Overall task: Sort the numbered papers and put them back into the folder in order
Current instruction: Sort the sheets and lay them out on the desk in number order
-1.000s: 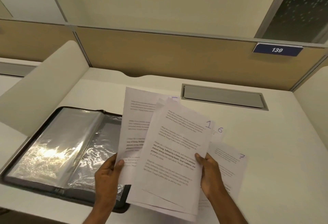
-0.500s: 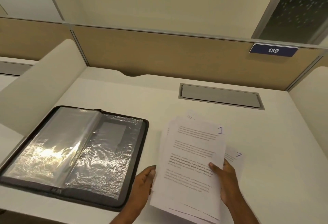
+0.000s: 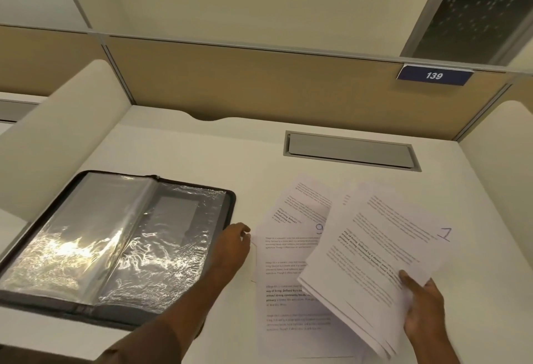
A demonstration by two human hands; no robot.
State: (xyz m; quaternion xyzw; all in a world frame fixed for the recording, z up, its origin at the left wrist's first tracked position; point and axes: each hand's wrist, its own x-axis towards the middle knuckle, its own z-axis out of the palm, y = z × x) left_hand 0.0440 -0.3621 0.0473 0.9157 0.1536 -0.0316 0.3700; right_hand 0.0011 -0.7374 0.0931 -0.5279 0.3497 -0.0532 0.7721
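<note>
The right hand (image 3: 422, 309) pinches a fanned stack of papers (image 3: 372, 260) at its near corner, thumb on top; the sheet marked 1 faces up. The left hand (image 3: 233, 241) rests at the left edge of the loose sheets on the desk (image 3: 178, 144), fingers loosely curled; whether it actually pinches an edge cannot be determined. The uppermost loose sheet (image 3: 288, 277) carries what looks like a 9, and at least one further page (image 3: 300, 205) lies beneath it.

Hazards:

1. The held stack is gripped at a single corner and its lower sheets are already splayed. Any tilt or slackening of the pinch could let sheets slide out and scramble the order.
2. The stack overhangs the loose sheets (their numbers are partly covered), so a page could be misread or skipped.
3. The folder (image 3: 230, 199) lies open just left of the papers, its clear sleeves (image 3: 115, 239) wrinkled and glaring under the light. A sheet fed in carelessly may snag or crease.

Surroundings: a grey cable hatch (image 3: 349, 150) sits recessed behind the papers, and a partition plate reading 139 (image 3: 434, 76) hangs above. Neither obstructs the route to the folder; only the left forearm crosses its near right corner.
</note>
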